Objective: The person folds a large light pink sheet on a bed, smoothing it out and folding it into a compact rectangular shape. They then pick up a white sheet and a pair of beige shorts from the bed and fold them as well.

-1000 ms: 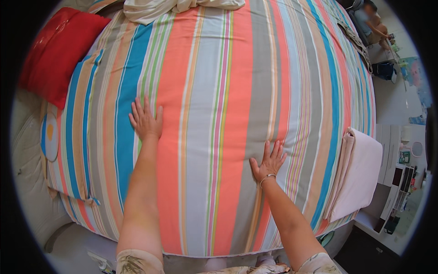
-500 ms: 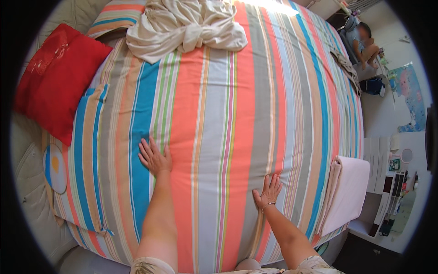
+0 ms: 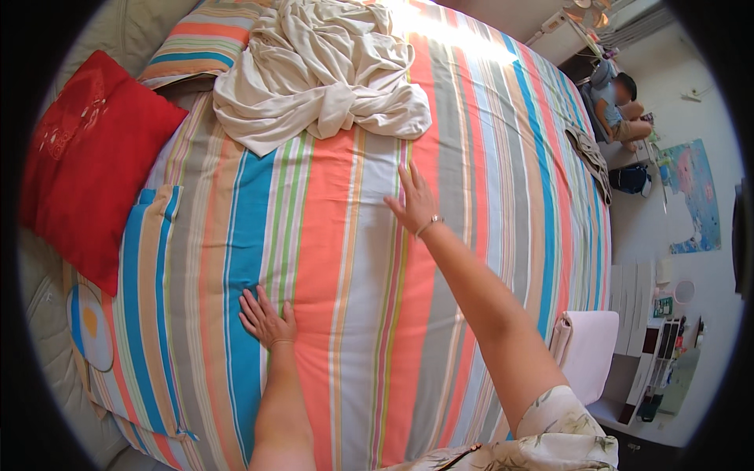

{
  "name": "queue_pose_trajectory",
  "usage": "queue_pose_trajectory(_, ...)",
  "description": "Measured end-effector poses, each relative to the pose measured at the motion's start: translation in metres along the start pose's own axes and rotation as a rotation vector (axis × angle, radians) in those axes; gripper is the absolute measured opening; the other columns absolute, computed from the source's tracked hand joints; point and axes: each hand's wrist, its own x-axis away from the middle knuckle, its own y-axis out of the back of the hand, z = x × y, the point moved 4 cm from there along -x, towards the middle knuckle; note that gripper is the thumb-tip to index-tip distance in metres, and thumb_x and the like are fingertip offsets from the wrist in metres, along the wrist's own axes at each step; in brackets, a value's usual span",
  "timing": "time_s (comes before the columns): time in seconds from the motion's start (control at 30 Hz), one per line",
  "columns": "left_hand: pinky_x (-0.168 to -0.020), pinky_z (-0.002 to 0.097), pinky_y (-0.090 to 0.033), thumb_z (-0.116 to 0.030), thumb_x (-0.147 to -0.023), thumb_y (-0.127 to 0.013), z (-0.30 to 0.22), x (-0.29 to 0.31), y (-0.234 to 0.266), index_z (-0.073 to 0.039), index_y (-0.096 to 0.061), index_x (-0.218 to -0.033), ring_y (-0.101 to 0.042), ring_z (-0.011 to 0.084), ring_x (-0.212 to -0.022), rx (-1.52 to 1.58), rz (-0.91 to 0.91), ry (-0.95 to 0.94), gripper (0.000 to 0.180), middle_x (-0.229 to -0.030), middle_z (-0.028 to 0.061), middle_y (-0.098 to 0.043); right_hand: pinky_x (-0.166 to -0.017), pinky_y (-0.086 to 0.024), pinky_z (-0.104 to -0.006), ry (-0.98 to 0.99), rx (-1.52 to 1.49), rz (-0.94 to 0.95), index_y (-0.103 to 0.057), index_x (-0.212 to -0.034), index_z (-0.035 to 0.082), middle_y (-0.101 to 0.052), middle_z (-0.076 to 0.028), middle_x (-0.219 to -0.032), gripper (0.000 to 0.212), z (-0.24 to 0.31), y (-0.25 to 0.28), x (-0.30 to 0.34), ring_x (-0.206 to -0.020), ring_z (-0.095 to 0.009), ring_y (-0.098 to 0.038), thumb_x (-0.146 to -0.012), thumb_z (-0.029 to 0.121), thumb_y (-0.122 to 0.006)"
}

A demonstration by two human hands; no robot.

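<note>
A striped bed sheet in coral, grey, blue and green is spread over the bed. My left hand lies flat on it with fingers spread, over the blue and green stripes. Farther off, my right hand, wearing a thin bracelet, is stretched out above the grey and coral stripes; whether it touches the sheet I cannot tell. Both hands hold nothing. Just beyond the right hand lies a crumpled cream cloth, bunched at the far end of the bed.
At the left are a red cushion, a striped pillow and a round fan with an egg-like pattern. A folded pale pink blanket lies at the right edge. Beyond it, a seated person is by the wall.
My right hand has moved from the near right, forward and leftward toward the cream cloth. The left hand stays flat on the same stripes. The view has shifted, so things appear lower.
</note>
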Motion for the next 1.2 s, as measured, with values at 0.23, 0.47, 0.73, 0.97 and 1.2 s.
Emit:
queue_pose_trajectory(0.23, -0.108, 0.0461, -0.01, -0.042, -0.083, -0.05, -0.002, 0.0, -0.001, -0.011, -0.028, -0.139, -0.017, 0.0297, -0.135, -0.011, -0.026, -0.02, 0.068, -0.146, 0.0133, -0.022, -0.096, -0.038, -0.0401, 0.063, 0.189, 0.203, -0.029, -0.137, 0.013, -0.013, -0.017, -0.146, 0.076, 0.012, 0.013, -0.099, -0.118, -0.035, -0.041, -0.073, 0.027, -0.068)
queue_pose_trajectory(0.47, -0.107, 0.0479, -0.01, -0.044, -0.081, -0.049, -0.005, -0.006, -0.001, -0.01, -0.03, -0.138, -0.017, 0.0314, -0.135, -0.012, 0.013, -0.005, 0.069, -0.145, 0.0144, -0.022, -0.102, -0.034, -0.0384, 0.127, 0.026, 0.161, -0.018, -0.14, 0.011, -0.016, -0.022, -0.143, 0.086, -0.015, 0.013, -0.13, -0.128, -0.037, -0.028, -0.07, 0.014, -0.069)
queue_pose_trajectory(0.73, -0.107, 0.0485, -0.011, -0.044, -0.081, -0.048, -0.002, -0.002, 0.0, -0.01, -0.03, -0.138, -0.018, 0.0312, -0.134, 0.003, -0.007, -0.004, 0.068, -0.145, 0.0146, -0.023, -0.086, -0.046, -0.0413, -0.056, 0.277, 0.354, -0.048, -0.117, 0.004, -0.062, -0.018, -0.1, 0.04, -0.035, -0.02, -0.138, -0.098, -0.036, -0.057, -0.078, 0.009, -0.054)
queue_pose_trajectory(0.97, -0.107, 0.0478, -0.012, -0.044, -0.082, -0.048, 0.001, -0.001, 0.0, -0.011, -0.03, -0.138, -0.019, 0.0305, -0.134, -0.021, -0.035, -0.016, 0.068, -0.145, 0.0139, -0.023, -0.068, -0.049, -0.0445, -0.195, -0.069, 0.123, -0.064, -0.079, 0.005, -0.062, -0.021, -0.082, 0.019, 0.009, -0.037, -0.048, -0.079, -0.037, -0.061, -0.078, 0.013, -0.046)
queue_pose_trajectory(1.2, -0.107, 0.0464, -0.011, -0.044, -0.083, -0.05, 0.004, 0.002, 0.006, -0.014, -0.028, -0.139, -0.018, 0.028, -0.135, -0.006, -0.056, -0.004, 0.068, -0.146, 0.012, -0.022, -0.061, -0.048, -0.0429, -0.039, -0.21, 0.953, -0.059, -0.073, 0.001, -0.059, -0.021, -0.073, 0.011, 0.098, -0.013, 0.256, -0.069, -0.036, -0.06, -0.067, 0.0, -0.05)
